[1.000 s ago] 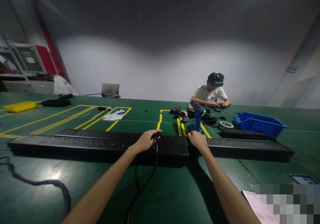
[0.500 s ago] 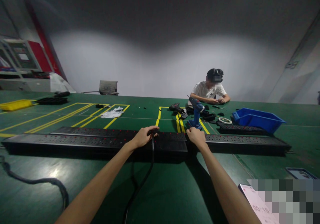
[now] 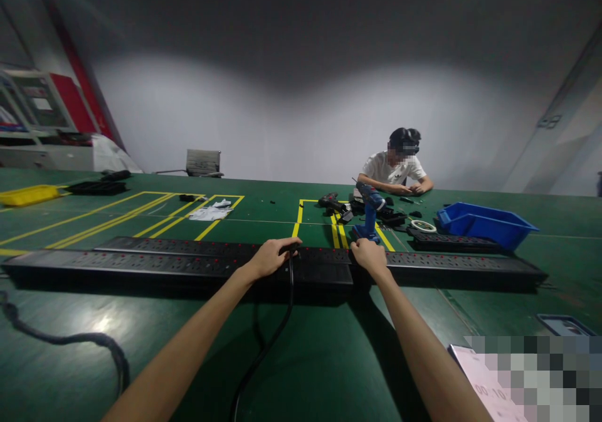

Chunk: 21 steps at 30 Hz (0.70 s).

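Both bare forearms stretch up from the bottom edge toward mid-frame. Left hand [image 3: 270, 258], just left of centre, lies palm-down with fingers curled. Right hand [image 3: 370, 256], just right of centre, is loosely closed, knuckles up.

dim room; bright wall patch | table [image 3: 329, 372] glare | edges warped

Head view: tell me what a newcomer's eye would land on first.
Two long black power strips stretch across the green table; the left hand rests on the near one, gripping a black cable, and the right hand touches where it meets the next strip. Just beyond stands a blue drill, with a blue bin to the right. A person sits at the far edge.
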Available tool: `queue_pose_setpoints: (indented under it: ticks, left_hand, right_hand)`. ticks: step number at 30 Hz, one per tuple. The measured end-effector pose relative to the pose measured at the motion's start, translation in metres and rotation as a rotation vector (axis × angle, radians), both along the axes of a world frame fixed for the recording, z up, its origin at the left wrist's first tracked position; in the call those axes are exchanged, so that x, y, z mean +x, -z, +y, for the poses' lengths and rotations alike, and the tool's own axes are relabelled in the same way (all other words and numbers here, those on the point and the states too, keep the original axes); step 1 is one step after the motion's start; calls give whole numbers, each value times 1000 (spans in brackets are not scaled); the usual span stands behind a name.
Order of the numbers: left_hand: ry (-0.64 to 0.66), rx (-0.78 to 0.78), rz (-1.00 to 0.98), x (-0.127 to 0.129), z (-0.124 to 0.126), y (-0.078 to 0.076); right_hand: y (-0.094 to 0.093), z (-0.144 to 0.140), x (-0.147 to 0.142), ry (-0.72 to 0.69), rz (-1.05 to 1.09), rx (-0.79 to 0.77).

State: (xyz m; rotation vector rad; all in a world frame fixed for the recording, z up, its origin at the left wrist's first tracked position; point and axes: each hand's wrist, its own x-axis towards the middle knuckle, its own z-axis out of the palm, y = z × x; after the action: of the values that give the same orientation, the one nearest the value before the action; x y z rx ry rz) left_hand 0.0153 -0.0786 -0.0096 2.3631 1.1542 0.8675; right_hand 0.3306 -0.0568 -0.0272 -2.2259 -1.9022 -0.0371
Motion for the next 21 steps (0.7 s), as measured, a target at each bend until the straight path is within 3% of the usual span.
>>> queue_pose_setpoints:
  ticks: [6,9,13,16,21]
  left_hand:
    - [22,15,-58,-1,1,4]
    - [32,-14,-99,-2,2,6]
    - [12,-38,-134,-3,3,7]
    - [9,-44,-129,-3,4,8]
    - [31,-63,-184,-4,7,11]
  right_hand:
    - [-11,-3,-3,-4,59,-26]
    - [-22,-3,-18,-54,129,27]
    - [-39,9,-69,-248,260,115]
    - [-49,25,-118,-373,347,3]
    - [-49,48,-177,-423,219,-199]
